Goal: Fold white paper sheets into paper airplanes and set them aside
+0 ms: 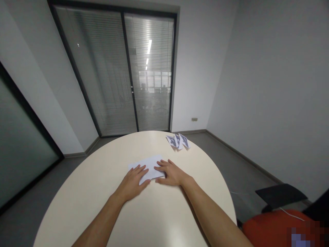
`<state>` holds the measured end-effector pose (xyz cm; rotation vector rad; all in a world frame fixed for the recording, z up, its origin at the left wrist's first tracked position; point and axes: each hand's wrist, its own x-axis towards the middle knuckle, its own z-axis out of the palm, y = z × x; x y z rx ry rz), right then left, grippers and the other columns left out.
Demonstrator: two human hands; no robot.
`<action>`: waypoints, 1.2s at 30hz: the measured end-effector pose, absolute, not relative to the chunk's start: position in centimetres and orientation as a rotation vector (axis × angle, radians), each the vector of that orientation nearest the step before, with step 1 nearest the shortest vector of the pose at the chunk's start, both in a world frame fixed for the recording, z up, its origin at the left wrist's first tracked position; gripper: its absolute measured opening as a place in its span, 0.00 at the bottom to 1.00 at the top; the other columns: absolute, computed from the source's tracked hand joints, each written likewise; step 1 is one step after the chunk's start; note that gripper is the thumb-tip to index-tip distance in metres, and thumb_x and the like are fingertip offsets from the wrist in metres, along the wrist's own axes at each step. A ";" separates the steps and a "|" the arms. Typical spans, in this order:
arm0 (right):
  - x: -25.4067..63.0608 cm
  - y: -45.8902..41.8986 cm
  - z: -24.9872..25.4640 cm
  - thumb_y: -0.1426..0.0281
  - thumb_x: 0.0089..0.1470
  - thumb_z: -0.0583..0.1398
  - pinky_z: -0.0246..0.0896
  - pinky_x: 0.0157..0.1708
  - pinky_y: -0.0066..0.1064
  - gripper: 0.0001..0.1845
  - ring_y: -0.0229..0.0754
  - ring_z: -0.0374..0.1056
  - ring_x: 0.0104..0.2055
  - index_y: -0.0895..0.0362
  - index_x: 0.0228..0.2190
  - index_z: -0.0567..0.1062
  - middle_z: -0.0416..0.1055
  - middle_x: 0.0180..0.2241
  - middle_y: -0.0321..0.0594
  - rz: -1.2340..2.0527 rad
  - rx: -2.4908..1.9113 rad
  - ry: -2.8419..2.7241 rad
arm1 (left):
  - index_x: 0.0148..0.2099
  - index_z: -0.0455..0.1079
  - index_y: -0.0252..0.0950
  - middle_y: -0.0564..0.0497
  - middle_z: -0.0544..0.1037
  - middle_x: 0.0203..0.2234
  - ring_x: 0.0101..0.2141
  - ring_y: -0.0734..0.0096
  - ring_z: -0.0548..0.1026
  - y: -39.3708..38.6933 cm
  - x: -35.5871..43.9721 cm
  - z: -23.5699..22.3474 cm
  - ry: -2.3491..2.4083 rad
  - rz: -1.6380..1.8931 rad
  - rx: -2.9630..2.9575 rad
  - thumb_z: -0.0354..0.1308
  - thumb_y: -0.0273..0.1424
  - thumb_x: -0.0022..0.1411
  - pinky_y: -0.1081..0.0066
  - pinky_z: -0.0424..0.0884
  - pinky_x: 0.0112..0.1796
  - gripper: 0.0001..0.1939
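Observation:
A white sheet of paper (pixel 151 164) lies flat on the round cream table (pixel 102 178), a little beyond its middle. My left hand (pixel 135 181) rests palm down on the sheet's near left part, fingers stretched out and apart. My right hand (pixel 171 172) lies flat on the sheet's right edge, fingers spread and pointing left. Neither hand holds anything; both press on the paper.
Three small folded paper pieces (pixel 178 141) with grey-blue print lie fanned near the table's far right edge. An orange chair seat (pixel 272 226) and a black armrest (pixel 280 193) stand at the lower right. Glass doors with blinds (pixel 123 72) close the far wall.

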<state>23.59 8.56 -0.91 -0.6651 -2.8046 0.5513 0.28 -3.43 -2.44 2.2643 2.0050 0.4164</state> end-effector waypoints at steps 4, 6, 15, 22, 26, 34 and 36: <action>23.7 8.7 -1.1 0.46 0.57 0.59 0.34 0.67 0.58 0.42 0.58 0.46 0.71 0.53 0.65 0.62 0.52 0.68 0.54 0.559 -0.714 -2.789 | 0.65 0.66 0.42 0.45 0.65 0.65 0.66 0.50 0.60 -3.4 0.1 -2.5 2.005 0.465 2.263 0.51 0.48 0.69 0.47 0.54 0.64 0.28; 23.8 8.8 -1.1 0.47 0.59 0.58 0.35 0.67 0.58 0.41 0.58 0.46 0.71 0.55 0.66 0.61 0.52 0.68 0.55 0.543 -0.754 -2.774 | 0.64 0.66 0.42 0.45 0.65 0.65 0.65 0.51 0.61 -3.4 0.1 -2.6 2.005 0.481 2.260 0.50 0.48 0.69 0.47 0.54 0.64 0.27; 23.8 9.0 -0.8 0.54 0.60 0.59 0.43 0.64 0.56 0.27 0.57 0.57 0.67 0.50 0.57 0.74 0.64 0.63 0.51 0.514 -0.578 -2.789 | 0.63 0.69 0.41 0.46 0.69 0.62 0.63 0.53 0.64 -3.3 -0.1 -2.8 2.017 0.512 2.306 0.51 0.46 0.70 0.49 0.57 0.63 0.25; 23.9 9.8 -1.6 0.63 0.57 0.62 0.57 0.60 0.40 0.23 0.51 0.66 0.60 0.53 0.54 0.77 0.70 0.58 0.47 0.551 -0.576 -2.686 | 0.60 0.72 0.40 0.46 0.75 0.57 0.58 0.57 0.70 -3.3 -0.3 -2.6 1.988 0.633 2.371 0.49 0.43 0.71 0.54 0.63 0.60 0.22; 24.4 10.4 -2.0 0.66 0.54 0.63 0.60 0.59 0.39 0.24 0.51 0.69 0.58 0.52 0.53 0.78 0.71 0.58 0.43 0.645 -0.679 -2.643 | 0.58 0.73 0.39 0.47 0.77 0.55 0.56 0.58 0.73 -3.2 -0.4 -2.5 2.002 0.668 2.402 0.48 0.40 0.71 0.56 0.66 0.59 0.21; 25.0 10.4 -1.3 0.71 0.56 0.57 0.63 0.54 0.36 0.20 0.48 0.72 0.53 0.53 0.48 0.80 0.76 0.53 0.41 0.808 -0.649 -2.562 | 0.53 0.77 0.40 0.49 0.80 0.51 0.52 0.59 0.76 -3.4 -0.8 -2.0 1.978 0.683 2.365 0.47 0.38 0.72 0.58 0.69 0.55 0.19; 25.2 10.4 -1.0 0.69 0.60 0.54 0.64 0.51 0.36 0.18 0.47 0.74 0.48 0.54 0.46 0.80 0.78 0.48 0.41 0.835 -0.613 -2.524 | 0.53 0.77 0.41 0.48 0.80 0.50 0.51 0.58 0.77 -3.5 -0.9 -1.8 1.978 0.689 2.333 0.48 0.39 0.71 0.58 0.70 0.54 0.19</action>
